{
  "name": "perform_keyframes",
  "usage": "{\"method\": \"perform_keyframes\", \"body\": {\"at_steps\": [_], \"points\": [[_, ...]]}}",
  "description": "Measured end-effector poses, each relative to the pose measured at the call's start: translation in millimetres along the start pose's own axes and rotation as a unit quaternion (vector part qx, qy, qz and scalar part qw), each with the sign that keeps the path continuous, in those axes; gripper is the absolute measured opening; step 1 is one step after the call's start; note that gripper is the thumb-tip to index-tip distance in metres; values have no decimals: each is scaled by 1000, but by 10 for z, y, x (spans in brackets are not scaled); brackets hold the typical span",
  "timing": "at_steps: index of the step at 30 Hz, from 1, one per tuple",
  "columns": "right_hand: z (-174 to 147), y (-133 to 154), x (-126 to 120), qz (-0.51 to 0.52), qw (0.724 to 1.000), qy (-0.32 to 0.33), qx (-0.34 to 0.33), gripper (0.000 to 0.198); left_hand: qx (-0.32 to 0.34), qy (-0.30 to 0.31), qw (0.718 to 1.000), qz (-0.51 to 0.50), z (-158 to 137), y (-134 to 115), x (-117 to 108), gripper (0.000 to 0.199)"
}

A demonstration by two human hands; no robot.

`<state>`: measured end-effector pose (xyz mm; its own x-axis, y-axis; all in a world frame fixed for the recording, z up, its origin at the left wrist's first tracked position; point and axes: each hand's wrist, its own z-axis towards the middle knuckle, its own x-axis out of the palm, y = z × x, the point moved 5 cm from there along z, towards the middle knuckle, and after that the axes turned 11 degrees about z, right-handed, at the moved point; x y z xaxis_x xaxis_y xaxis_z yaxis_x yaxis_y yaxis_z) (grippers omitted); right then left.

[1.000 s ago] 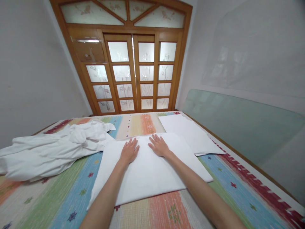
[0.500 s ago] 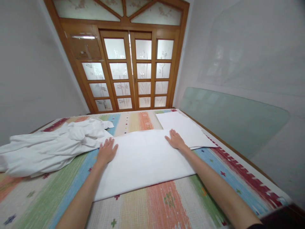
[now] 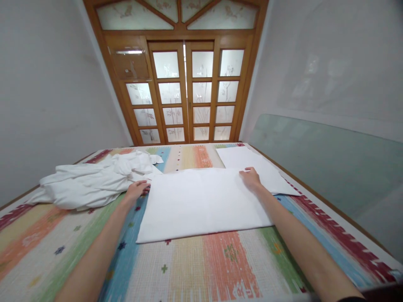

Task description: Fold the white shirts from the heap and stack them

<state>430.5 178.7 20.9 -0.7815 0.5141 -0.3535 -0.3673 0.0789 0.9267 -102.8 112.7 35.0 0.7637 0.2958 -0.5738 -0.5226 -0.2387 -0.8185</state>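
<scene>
A folded white cloth (image 3: 201, 205) lies flat in front of me as a wide rectangle. My left hand (image 3: 137, 189) is beside its far left edge, with loosely bent fingers pointing at the cloth and nothing visible in them. At the far right corner, my right hand (image 3: 251, 178) rests on the cloth, thumb and fingers curved and a little apart. Behind and partly beneath that corner lies another flat white piece of cloth (image 3: 267, 167). A crumpled white garment (image 3: 91, 180) is heaped to the left of my left hand.
Everything lies on a bed with a striped, multicoloured cover (image 3: 185, 268). A pale green panel (image 3: 327, 159) stands along the bed's right side. Wooden doors with frosted panes (image 3: 185, 92) close off the far end, between grey-white walls.
My left hand has come off the folded cloth to just outside its left edge. The right hand has gone from lying flat to curved, near the far right corner. The view has shifted left.
</scene>
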Motion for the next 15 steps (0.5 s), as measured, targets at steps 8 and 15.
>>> {"method": "perform_keyframes", "body": {"at_steps": [8, 15], "points": [[151, -82, -38, 29, 997, 52, 49, 28, -20, 59, 996, -57, 34, -129, 18, 12], [150, -85, 37, 37, 993, 97, 50, 24, 2, 42, 998, 55, 168, -203, 141, 21]]}}
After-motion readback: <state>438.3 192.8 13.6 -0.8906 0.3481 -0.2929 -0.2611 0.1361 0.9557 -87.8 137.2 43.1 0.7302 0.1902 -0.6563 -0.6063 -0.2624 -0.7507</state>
